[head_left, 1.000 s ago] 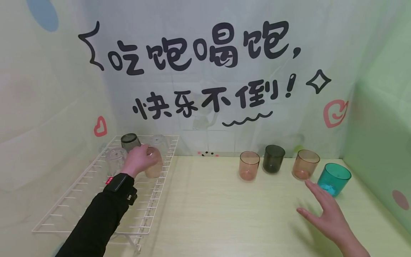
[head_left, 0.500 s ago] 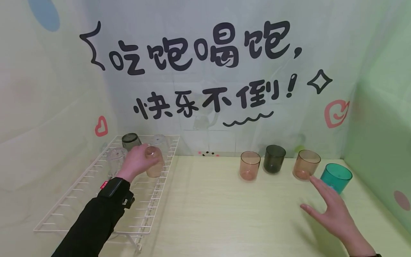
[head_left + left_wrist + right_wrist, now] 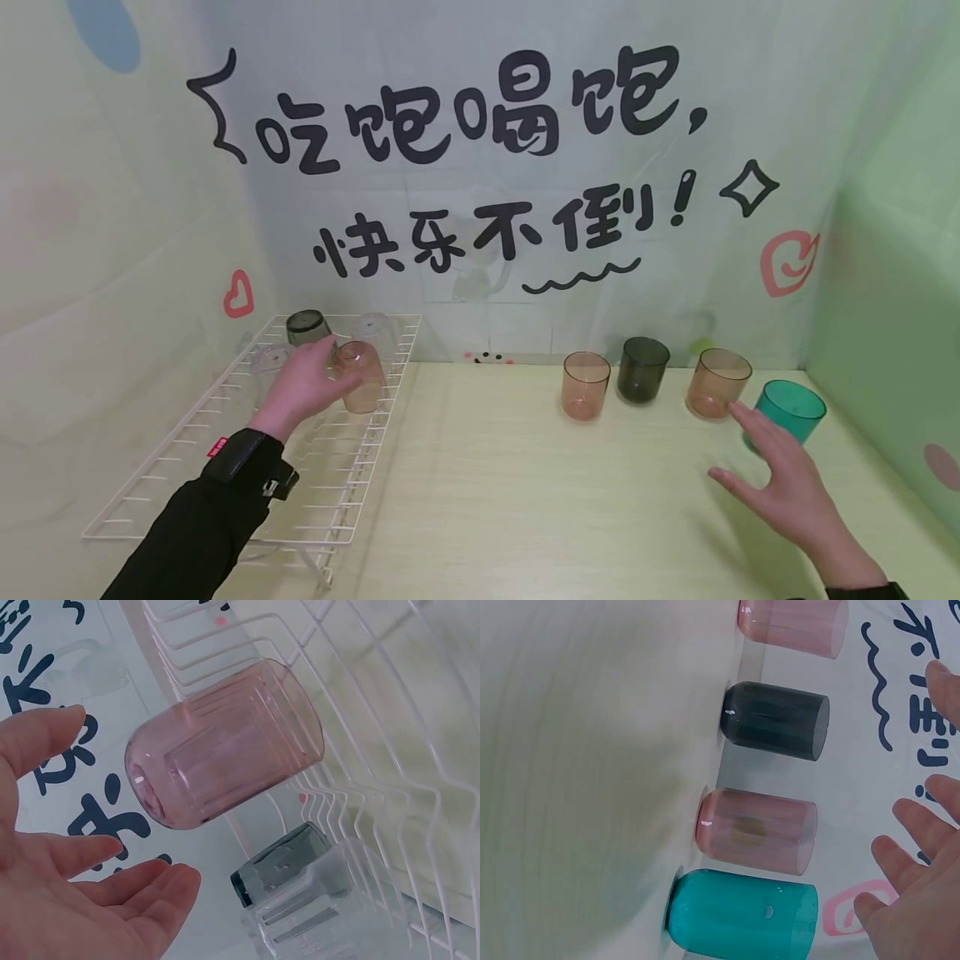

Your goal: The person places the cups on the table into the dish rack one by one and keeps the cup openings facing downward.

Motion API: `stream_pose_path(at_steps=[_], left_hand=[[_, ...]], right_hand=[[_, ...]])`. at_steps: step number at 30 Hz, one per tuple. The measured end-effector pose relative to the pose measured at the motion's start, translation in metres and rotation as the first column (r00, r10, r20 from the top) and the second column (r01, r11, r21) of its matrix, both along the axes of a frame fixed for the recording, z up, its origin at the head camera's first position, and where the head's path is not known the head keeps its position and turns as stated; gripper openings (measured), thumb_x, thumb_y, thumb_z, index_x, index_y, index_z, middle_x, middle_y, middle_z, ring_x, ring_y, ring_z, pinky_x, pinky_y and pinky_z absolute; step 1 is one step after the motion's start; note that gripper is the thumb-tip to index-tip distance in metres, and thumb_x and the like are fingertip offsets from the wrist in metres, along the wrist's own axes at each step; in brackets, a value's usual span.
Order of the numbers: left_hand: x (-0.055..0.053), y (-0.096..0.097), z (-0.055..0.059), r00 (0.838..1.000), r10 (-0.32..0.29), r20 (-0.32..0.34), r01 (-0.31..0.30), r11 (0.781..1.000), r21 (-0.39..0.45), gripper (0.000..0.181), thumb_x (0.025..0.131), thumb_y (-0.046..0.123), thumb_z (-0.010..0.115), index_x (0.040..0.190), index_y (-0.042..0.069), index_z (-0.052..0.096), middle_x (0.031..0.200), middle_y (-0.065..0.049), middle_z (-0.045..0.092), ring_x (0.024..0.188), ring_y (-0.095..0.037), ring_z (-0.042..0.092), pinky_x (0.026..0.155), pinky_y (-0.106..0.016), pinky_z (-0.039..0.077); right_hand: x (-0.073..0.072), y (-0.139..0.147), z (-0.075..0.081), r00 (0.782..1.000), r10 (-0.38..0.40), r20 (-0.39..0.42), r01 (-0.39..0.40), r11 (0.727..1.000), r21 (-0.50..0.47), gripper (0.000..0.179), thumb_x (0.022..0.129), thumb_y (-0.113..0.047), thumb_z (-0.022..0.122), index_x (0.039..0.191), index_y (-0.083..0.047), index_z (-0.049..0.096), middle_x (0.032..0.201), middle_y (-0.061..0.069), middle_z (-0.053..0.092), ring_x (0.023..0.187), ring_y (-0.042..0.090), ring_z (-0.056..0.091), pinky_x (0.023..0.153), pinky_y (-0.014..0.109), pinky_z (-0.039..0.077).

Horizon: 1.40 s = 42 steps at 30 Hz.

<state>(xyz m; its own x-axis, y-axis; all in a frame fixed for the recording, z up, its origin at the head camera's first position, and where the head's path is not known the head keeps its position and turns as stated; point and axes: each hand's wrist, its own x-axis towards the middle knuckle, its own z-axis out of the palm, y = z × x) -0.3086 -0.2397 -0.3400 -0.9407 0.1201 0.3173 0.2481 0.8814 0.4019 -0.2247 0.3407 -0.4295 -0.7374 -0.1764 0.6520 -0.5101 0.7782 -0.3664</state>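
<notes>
My left hand [image 3: 303, 383] is over the white wire rack [image 3: 337, 537], beside an upside-down pink cup [image 3: 362, 383] standing on it. In the left wrist view, a gap shows between the spread fingers and the pink cup [image 3: 225, 746]; nothing is held. A dark grey cup [image 3: 306, 327] and two clear cups also stand upside down on the rack, one clear cup [image 3: 375, 333] behind the pink one, the other partly hidden by my hand. My right hand [image 3: 795, 492], fingers spread, hovers in front of a teal cup [image 3: 798, 408] and covers part of it.
Left of the teal cup, a pink-brown cup [image 3: 716, 387], a dark cup [image 3: 643, 375] and another pink cup [image 3: 585, 387] stand upright along the back of the pale wooden table [image 3: 525, 500]. A printed backdrop [image 3: 465, 183] rises behind; a green wall [image 3: 892, 333] borders the right.
My left hand has let go of the pink cup and drawn back slightly to the left; the cup stays on the rack. My right hand has shifted slightly right and remains spread.
</notes>
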Motion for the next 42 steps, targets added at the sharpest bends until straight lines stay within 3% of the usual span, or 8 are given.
stream_pose_path(at_steps=[13,24,36,42], left_hand=[[0.015,0.008,0.006,1.000,-0.023,-0.006,0.023,0.999,-0.026,0.077,0.080,0.040,0.061,0.132,-0.009,0.031,0.129,-0.030,0.038,0.118,-0.044,0.036,0.096,-0.054,0.030],[0.026,0.015,0.014,0.994,-0.092,0.062,0.098,0.990,-0.097,0.062,0.079,0.043,0.063,0.128,0.011,0.042,0.120,-0.019,0.048,0.113,-0.039,0.040,0.088,-0.057,0.035],[0.033,0.027,0.021,0.984,-0.130,0.123,0.145,0.981,-0.129,0.080,0.080,0.050,0.058,0.137,0.002,0.028,0.136,-0.022,0.035,0.123,-0.040,0.032,0.096,-0.055,0.029],[0.038,0.035,0.021,0.981,-0.134,0.139,0.152,0.980,-0.131,0.089,0.078,0.057,0.056,0.140,0.004,0.021,0.143,-0.022,0.024,0.128,-0.041,0.023,0.100,-0.056,0.022]], right_hand=[[-0.002,0.006,0.003,0.999,-0.042,0.018,0.042,0.998,0.038,0.085,0.065,-0.026,0.078,0.138,-0.022,0.034,0.136,0.010,0.040,0.125,0.034,0.032,0.096,0.058,0.026],[-0.003,0.013,0.008,0.996,-0.078,0.045,0.074,0.993,0.088,0.087,0.067,-0.031,0.076,0.140,-0.020,0.030,0.137,0.014,0.039,0.122,0.039,0.033,0.091,0.062,0.026],[-0.008,0.023,0.013,0.992,-0.113,0.059,0.103,0.984,0.147,0.087,0.071,-0.036,0.072,0.142,-0.015,0.025,0.137,0.020,0.035,0.125,0.042,0.029,0.094,0.064,0.021],[-0.012,0.027,0.017,0.985,-0.144,0.090,0.128,0.979,0.160,0.086,0.073,-0.039,0.070,0.142,-0.013,0.025,0.136,0.022,0.036,0.126,0.043,0.026,0.090,0.066,0.021]])
